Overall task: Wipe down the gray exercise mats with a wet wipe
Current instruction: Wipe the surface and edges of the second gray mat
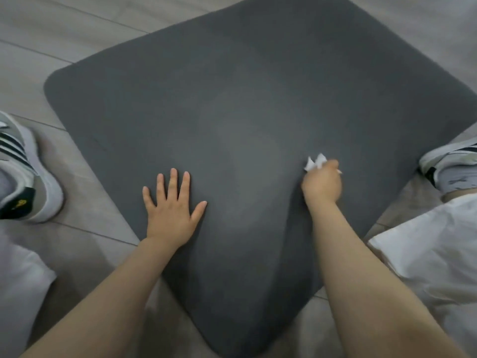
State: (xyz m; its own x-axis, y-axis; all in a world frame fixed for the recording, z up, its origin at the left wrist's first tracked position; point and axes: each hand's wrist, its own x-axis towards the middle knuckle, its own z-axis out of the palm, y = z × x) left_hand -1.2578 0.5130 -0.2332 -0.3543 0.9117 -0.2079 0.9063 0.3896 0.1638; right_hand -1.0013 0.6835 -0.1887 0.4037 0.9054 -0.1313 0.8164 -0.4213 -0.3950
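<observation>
While the floor (77,29) of pale grey planks fills the edges, a dark grey mat (232,99) lies across it, one corner pointing at the person.

Largest of the surroundings are the white trouser legs: the right leg (433,254) overlaps the mat's right edge, the left leg (20,293) sits on the floor well apart from it. A left shoe (23,171), grey and white with dark stripes, stands beside the mat's left edge; the right shoe (454,166) stands at its right edge. The mat looks matte and even, with rounded corners and faint lighter patches near its middle. The left hand (173,213) presses flat on the near part of the mat, fingers spread and straight. The right hand (322,184), blurred, is curled around a white wipe (315,161), which pokes out above the fingers and rests on the mat.
</observation>
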